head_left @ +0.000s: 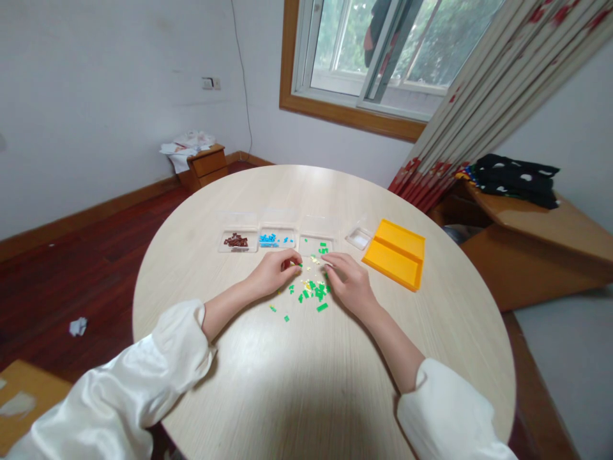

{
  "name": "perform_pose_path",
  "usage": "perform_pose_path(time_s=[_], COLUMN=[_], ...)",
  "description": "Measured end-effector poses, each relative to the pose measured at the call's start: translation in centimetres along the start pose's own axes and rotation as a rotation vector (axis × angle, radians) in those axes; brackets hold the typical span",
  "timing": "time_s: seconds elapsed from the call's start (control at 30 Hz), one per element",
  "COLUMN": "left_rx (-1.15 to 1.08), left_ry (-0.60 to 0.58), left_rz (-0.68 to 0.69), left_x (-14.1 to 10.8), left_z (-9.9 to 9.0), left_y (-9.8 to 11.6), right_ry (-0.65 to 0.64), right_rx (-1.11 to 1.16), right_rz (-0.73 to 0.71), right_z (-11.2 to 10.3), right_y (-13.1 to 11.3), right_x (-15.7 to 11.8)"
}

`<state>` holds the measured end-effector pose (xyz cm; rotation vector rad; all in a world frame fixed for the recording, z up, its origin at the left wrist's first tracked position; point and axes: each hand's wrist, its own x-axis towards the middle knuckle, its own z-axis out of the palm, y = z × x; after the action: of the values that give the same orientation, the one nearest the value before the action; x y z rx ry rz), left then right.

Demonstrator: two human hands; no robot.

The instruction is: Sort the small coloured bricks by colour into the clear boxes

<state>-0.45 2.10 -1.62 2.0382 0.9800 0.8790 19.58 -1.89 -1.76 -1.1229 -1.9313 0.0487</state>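
Observation:
Several green pieces [318,291] lie scattered on the round table, with small pale yellow pieces among them. My left hand [278,271] is closed at the left of the pile, thumb and forefinger pinched on a small green piece. On the pile's right side is my right hand [348,280], its thumb and forefinger close together; anything between them is too small to make out. Just beyond my hands stands a clear box [309,246] with a few green pieces. Beside it, another clear box holds blue pieces [269,240], and a third holds brown pieces [236,241].
An open yellow case [396,253] lies at the right of the table [268,383], beside a small clear box [359,238]. A cardboard box [536,249] with dark cloth stands right of the table. A wooden cabinet [209,166] is at the back left.

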Motion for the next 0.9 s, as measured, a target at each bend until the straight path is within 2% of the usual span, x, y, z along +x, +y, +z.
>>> perform_pose_path(time_s=[0.17,0.37,0.47,0.6,0.67,0.77,0.9], left_rx=[-0.206,-0.351,-0.301,-0.194,-0.162,-0.134,-0.109], left_ry=[-0.058,-0.089,-0.047,0.019,0.03,0.024,0.022], left_rz=[-0.021,-0.05,-0.023,-0.019,-0.024,-0.029,-0.031], left_x=[-0.1,-0.2,0.0,0.1,0.2,0.1,0.1], left_z=[0.6,0.7,0.3,-0.1,-0.1,0.0,0.1], left_y=[0.4,0.8,1.0,1.1,0.9,0.7,0.6], right_ry=[-0.153,-0.153,-0.076,0.134,0.199,0.238,0.201], right_rx=[0.043,0.037,0.015,-0.053,-0.078,-0.085,-0.049], right_rz=[-0.117,-0.135,-0.081,0.041,0.099,0.159,0.174], right_z=[0.8,0.8,0.7,0.5,0.5,0.6,1.0], right_y=[-1.8,-2.1,-1.3,0.8,1.8,2.8,3.2], right_x=[0.0,0.1,0.2,0.3,0.5,0.7,0.8])
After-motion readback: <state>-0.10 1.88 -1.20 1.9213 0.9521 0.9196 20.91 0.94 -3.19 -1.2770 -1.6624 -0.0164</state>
